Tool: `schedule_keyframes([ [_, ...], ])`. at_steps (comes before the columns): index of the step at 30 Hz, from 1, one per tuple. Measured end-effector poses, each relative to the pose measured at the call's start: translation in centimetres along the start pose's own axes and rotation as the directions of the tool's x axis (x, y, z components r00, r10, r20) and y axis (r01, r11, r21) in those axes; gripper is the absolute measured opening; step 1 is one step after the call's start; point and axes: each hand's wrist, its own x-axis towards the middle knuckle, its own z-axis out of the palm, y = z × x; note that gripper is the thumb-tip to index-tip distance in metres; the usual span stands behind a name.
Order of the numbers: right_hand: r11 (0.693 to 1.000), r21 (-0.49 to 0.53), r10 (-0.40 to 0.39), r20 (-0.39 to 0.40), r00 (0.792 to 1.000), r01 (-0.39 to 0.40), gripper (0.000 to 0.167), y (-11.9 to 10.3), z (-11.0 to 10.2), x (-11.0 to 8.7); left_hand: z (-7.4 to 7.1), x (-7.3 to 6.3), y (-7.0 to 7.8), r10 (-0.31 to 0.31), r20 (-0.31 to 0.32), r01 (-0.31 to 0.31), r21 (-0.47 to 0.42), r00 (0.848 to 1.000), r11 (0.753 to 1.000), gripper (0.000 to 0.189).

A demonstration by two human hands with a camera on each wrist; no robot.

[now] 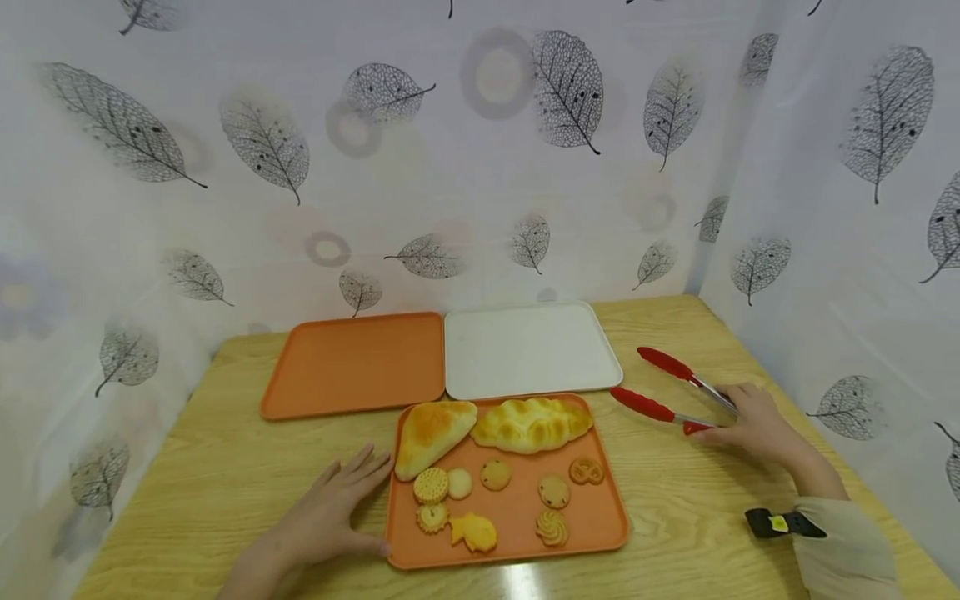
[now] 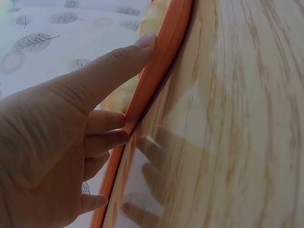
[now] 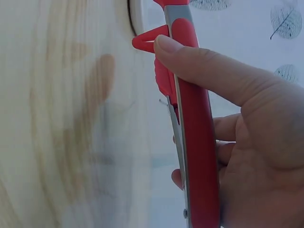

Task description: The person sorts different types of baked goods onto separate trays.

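Note:
An orange tray [image 1: 525, 510] at the table's front bears a triangular bread [image 1: 435, 435], a braided loaf [image 1: 532, 425] and several cookies, among them a fish-shaped one [image 1: 476, 532], a pretzel [image 1: 586, 471] and a swirl [image 1: 552, 528]. My left hand [image 1: 330, 508] is at this tray's left edge, fingers spread; in the left wrist view its thumb [image 2: 126, 59] lies against the rim. Red-tipped tongs [image 1: 643, 404] lie right of the tray, arms spread apart. My right hand [image 1: 757, 425] grips them by the red handle [image 3: 197, 142], its thumb [image 3: 190, 57] on top.
Behind the front tray, a second orange tray [image 1: 360, 367] and a white tray [image 1: 532, 350] lie side by side on the wooden table [image 1: 217, 475]. A leaf-patterned curtain [image 1: 450, 175] surrounds the back and both sides.

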Motion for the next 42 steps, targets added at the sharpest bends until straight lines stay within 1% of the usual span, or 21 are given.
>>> schedule_keyframes([
  [5, 0.995, -0.040, -0.094, -0.047, 0.994, 0.092, 0.088, -2.2, -0.4, 0.9, -0.2, -0.1, 0.1, 0.002, -0.014, -0.002, 0.003, 1.000, 1.000, 0.111],
  [9, 0.986, -0.041, -0.165, -0.042, 0.985, 0.163, 0.088, -4.4, -0.7, 1.3, -0.2, -0.3, 0.0, 0.002, -0.020, -0.002, 0.006, 1.000, 1.000, 0.110],
  [12, 0.978, -0.027, -0.207, -0.028, 0.978, 0.206, 0.086, -5.8, -0.8, 1.3, -0.1, -0.3, 0.0, 0.006, -0.020, -0.005, 0.008, 1.000, 1.000, 0.110],
  [16, 0.959, -0.033, -0.281, -0.006, 0.960, 0.281, 0.084, -7.6, -0.7, 1.2, 0.0, -0.4, -0.1, 0.004, -0.018, -0.004, 0.008, 1.000, 1.000, 0.110],
  [20, 0.936, -0.070, -0.345, 0.011, 0.938, 0.345, 0.081, -8.9, -0.3, 1.4, 0.1, -0.4, 0.0, -0.003, -0.010, 0.003, 0.006, 1.000, 1.000, 0.111],
  [23, 0.925, -0.088, -0.370, 0.027, 0.929, 0.371, 0.080, -9.8, 0.3, 1.7, 0.1, -0.4, 0.0, -0.010, 0.000, 0.010, 0.004, 1.000, 1.000, 0.112],
  [27, 0.904, -0.119, -0.411, 0.022, 0.912, 0.410, 0.077, -10.6, 1.0, 2.3, 0.1, -0.4, 0.1, -0.023, 0.009, 0.023, 0.001, 1.000, 1.000, 0.112],
  [32, 0.864, -0.167, -0.477, 0.029, 0.878, 0.475, 0.069, -11.5, 1.6, 3.0, 0.1, -0.4, 0.2, -0.020, 0.011, 0.020, -0.005, 1.000, 1.000, 0.112],
  [35, 0.846, -0.182, -0.503, 0.044, 0.863, 0.502, 0.067, -12.1, 1.5, 3.3, 0.2, -0.5, 0.3, -0.015, 0.012, 0.015, 0.000, 1.000, 1.000, 0.111],
  [38, 0.838, -0.192, -0.511, 0.050, 0.858, 0.510, 0.067, -12.5, 1.1, 3.6, 0.2, -0.5, 0.3, -0.017, 0.013, 0.017, -0.004, 1.000, 1.000, 0.111],
  [42, 0.842, -0.188, -0.504, 0.063, 0.862, 0.506, 0.066, -12.8, 0.4, 3.9, 0.0, -0.6, 0.5, -0.023, 0.017, 0.024, -0.019, 1.000, 1.000, 0.111],
])
